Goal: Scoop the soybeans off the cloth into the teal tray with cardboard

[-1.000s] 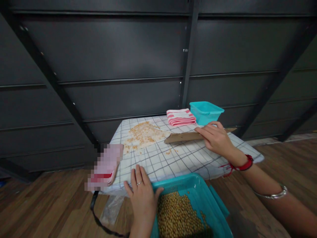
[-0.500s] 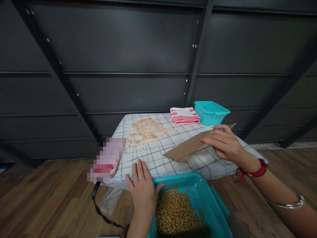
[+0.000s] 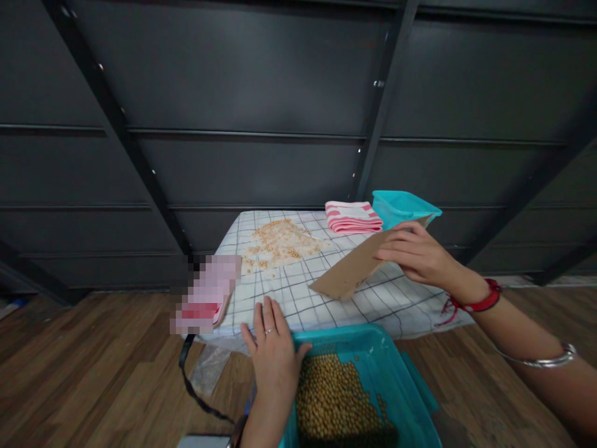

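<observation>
Head view: right hand [image 3: 417,255] is pinching the cardboard piece [image 3: 347,270] near its far end, fingers closed on it; most of it is slanting out left of the grip, over the checked cloth [image 3: 298,305]. Can't tell if its lower edge is touching. Loose pile [image 3: 284,239] is lying well left of that grip, pink-striped towel [image 3: 353,218] and small bin [image 3: 403,208] just beyond it. Left hand [image 3: 275,358] is spreading flat, holding nothing, thumb at the rim of the bean tray [image 3: 377,336].
</observation>
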`<action>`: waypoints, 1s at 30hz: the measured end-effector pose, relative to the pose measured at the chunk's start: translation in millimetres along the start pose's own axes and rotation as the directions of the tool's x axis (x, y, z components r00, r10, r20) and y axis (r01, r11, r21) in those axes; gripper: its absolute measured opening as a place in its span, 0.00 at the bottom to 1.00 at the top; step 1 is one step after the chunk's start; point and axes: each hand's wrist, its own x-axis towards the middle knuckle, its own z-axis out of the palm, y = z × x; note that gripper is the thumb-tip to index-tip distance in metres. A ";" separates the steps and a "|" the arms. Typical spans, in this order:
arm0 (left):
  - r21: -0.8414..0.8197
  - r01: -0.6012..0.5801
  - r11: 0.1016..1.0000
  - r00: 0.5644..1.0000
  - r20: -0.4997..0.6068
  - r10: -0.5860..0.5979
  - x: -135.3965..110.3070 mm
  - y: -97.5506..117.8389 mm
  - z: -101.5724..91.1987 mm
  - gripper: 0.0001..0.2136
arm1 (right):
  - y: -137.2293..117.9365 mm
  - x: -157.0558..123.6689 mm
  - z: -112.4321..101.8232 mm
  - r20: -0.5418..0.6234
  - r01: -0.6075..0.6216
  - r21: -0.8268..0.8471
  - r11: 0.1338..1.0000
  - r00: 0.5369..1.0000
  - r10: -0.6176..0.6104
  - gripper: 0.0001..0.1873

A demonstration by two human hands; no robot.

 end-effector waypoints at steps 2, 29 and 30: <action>0.002 0.001 1.000 1.000 -0.002 -0.001 -0.4 -0.1 0.4 0.35 | 2.2 3.5 7.9 -0.011 -0.007 -0.020 1.000 1.000 0.006 0.23; 0.002 0.025 1.000 1.000 0.000 -0.025 0.7 2.4 1.9 0.32 | 14.3 2.1 32.5 -0.059 -0.158 0.034 0.987 0.985 0.159 0.15; 0.003 0.023 1.000 1.000 -0.002 -0.023 0.6 2.1 2.9 0.32 | 13.0 0.6 31.3 -0.059 -0.149 0.038 0.988 0.987 0.151 0.16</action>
